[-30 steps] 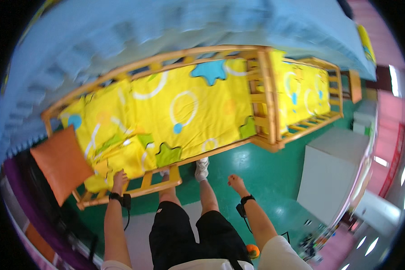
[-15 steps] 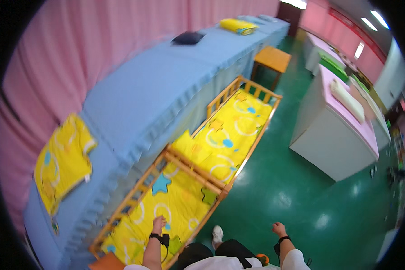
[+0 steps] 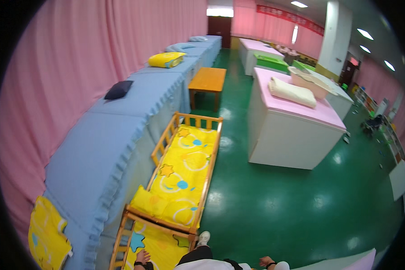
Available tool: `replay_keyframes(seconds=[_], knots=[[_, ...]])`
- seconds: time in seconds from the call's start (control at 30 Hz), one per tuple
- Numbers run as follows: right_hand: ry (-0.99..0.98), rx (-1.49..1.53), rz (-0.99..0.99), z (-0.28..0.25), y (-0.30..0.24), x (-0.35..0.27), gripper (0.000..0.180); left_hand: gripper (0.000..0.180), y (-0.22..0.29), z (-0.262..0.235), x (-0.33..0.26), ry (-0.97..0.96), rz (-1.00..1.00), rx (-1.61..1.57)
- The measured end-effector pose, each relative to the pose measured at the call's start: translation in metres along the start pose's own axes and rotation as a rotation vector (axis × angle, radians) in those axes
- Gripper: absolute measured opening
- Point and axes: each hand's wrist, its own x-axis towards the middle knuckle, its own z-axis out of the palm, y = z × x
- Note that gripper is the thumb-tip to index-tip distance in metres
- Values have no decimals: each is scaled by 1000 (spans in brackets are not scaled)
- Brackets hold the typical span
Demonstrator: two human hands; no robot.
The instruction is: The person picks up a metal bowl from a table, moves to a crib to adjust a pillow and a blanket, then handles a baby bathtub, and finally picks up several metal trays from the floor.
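Note:
At the lower edge, my left hand (image 3: pixel 143 257) hangs over the near child's bed (image 3: pixel 159 245), which has a yellow patterned mattress and wooden rails. Its fingers are loosely apart, with nothing in them. Low on the right, my right hand (image 3: pixel 266 261) hangs over the green floor, its fingers loosely bent and holding nothing that I can see. Both wrists wear dark bands. End to end with the near bed stands a second wooden bed (image 3: pixel 186 164), with a yellow sheet and a small yellow pillow (image 3: pixel 147 202).
Blue-covered platforms (image 3: pixel 90 139) line the pink curtain, carrying a yellow cushion (image 3: pixel 47 236), a dark pillow (image 3: pixel 119 90) and a folded yellow quilt (image 3: pixel 166 60). An orange table (image 3: pixel 207 80) stands beyond the beds. A white, pink-topped counter (image 3: pixel 292 135) bears a cream roll (image 3: pixel 292 92) and a basin (image 3: pixel 312 83).
My view has swung up and right, showing more of the room. The beds sit lower and further left in view. Both hands have dropped toward the lower edge.

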Motion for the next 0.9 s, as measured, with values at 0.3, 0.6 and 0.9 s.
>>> replay_keyframes(seconds=[0.3,0.6,0.9], knots=[[282,556,-65,-101,-93,-37,23,19,117,135,117,144,-162,193],[391,65,-239,-78,15,10,26,31,205,490,53,-453,361,686],[221,359,79,-153,4,109,26,19,197,690,54,-384,147,852]])
